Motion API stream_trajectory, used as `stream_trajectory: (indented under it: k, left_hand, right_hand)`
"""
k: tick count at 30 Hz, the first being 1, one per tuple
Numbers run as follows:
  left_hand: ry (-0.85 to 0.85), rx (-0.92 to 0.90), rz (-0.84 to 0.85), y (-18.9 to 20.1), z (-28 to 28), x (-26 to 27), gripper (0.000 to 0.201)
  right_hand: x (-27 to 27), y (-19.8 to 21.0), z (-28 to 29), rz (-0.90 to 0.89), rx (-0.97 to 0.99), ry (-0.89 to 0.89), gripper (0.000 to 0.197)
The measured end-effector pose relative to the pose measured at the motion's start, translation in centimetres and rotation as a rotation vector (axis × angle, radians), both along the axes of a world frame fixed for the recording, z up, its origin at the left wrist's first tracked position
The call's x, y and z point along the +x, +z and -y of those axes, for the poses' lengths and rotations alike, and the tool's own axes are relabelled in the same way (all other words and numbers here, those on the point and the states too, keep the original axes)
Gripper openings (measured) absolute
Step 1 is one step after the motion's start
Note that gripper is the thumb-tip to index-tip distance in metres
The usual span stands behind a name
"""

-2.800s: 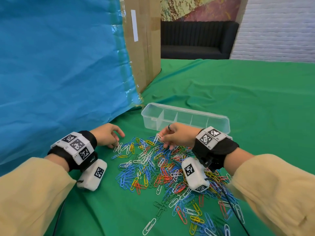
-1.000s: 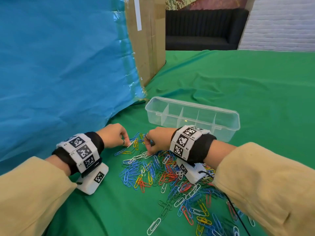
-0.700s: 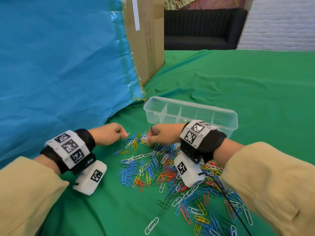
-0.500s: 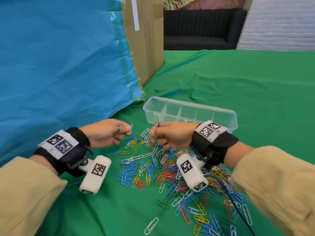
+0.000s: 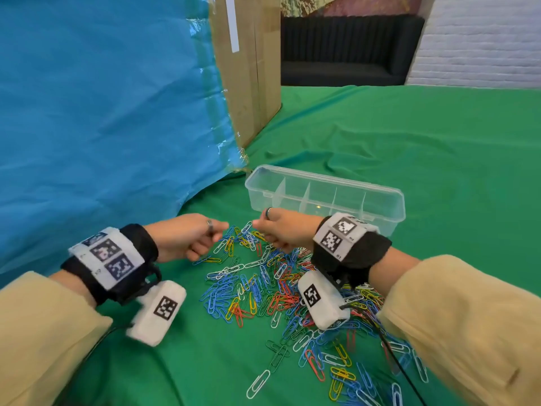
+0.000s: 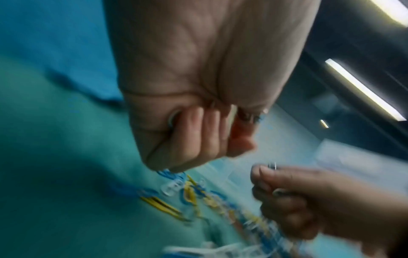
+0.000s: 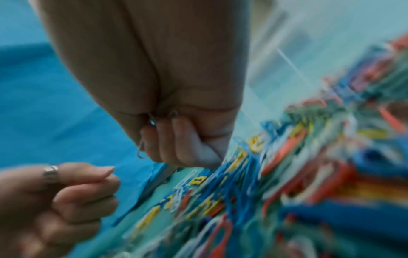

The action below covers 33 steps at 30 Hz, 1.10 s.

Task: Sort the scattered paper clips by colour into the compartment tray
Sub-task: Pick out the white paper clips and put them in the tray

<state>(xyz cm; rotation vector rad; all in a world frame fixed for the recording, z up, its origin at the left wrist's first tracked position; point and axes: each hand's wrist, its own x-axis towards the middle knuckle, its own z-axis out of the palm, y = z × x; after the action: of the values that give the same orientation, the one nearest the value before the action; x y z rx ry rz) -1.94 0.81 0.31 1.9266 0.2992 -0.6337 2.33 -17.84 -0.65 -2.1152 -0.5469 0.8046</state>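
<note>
Lounge-like room, black sofa (image 5: 348, 51), white brick wall (image 5: 480, 39)

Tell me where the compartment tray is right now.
In the head view the tray lies on the green cloth just beyond the right hand, at the far edge of the paper clip pile.

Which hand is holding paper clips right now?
The right hand: silver paper clips stick out from its curled fingers. No clip shows in the left hand, fingertips pinched.

A wrinkled green cloth (image 5: 380, 148) covers the tabletop. Blue sheeting (image 5: 102, 112) fills the upper left, taped to a cardboard box (image 5: 248, 68). A black sofa (image 5: 345, 51) stands before a white brick wall (image 5: 483, 39), upper right.
</note>
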Motion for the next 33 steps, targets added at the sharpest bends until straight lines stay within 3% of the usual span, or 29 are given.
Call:
stream_trajectory:
  k: [2,3,5,9,13,17,19,22,24,28,31,33]
  left_hand:
    - [-0.34,0.539,0.169,-0.2,0.1,-0.6,0.024]
    - [-0.468,0.712,0.216,-0.2,0.2,-0.9,0.017]
    - [-0.551,0.828,0.221,-0.2,0.3,-1.2,0.022]
    - [-0.572,0.811,0.252,-0.5,0.4,-1.2,0.013]
    - [-0.528,0.668,0.192,-0.7,0.2,-1.1,0.011]
    - [-0.399,0.491,0.144,-0.7,-0.3,-0.9,0.021]
    - [-0.281,0.332,0.089,-0.7,-0.5,-1.0,0.014]
    - [-0.086,0.017,0.042,-0.1,-0.7,-1.1,0.022]
    - [-0.011,-0.14,0.023,0.3,-0.9,-0.9,0.02]
    - [0.096,-0.327,-0.024,0.5,-0.9,-0.8,0.02]
    - [0.179,-0.483,-0.018,0.6,-0.6,-0.9,0.014]
    - [0.179,-0.583,-0.025,0.6,-0.5,-1.0,0.026]
  right_hand:
    - [-0.1,0.4,-0.6,0.259,-0.206,0.11,0.028]
    - [-0.2,0.6,-0.9,0.318,-0.251,0.152,0.033]
    - [-0.6,0.6,-1.4,0.38,-0.337,0.237,0.039]
    - [-0.9,-0.3,-1.9,0.464,-0.543,0.375,0.038]
    - [-1.1,-0.9,-1.9,0.469,-0.523,0.409,0.032]
    - [-0.4,-0.4,-1.0,0.385,-0.35,0.298,0.033]
    - [-0.2,-0.1,-0.5,0.176,-0.176,0.156,0.029]
    - [-0.6,0.1,0.2,-0.325,0.266,-0.122,0.025]
    - [-0.9,0.0,0.8,-0.513,0.454,-0.198,0.023]
    - [-1.2,-0.3,1.3,-0.692,0.662,-0.29,0.018]
    - [-1.5,-0.6,1.2,-0.726,0.702,-0.334,0.02]
    - [-1.6,-0.7,1.2,-0.715,0.724,-0.366,0.021]
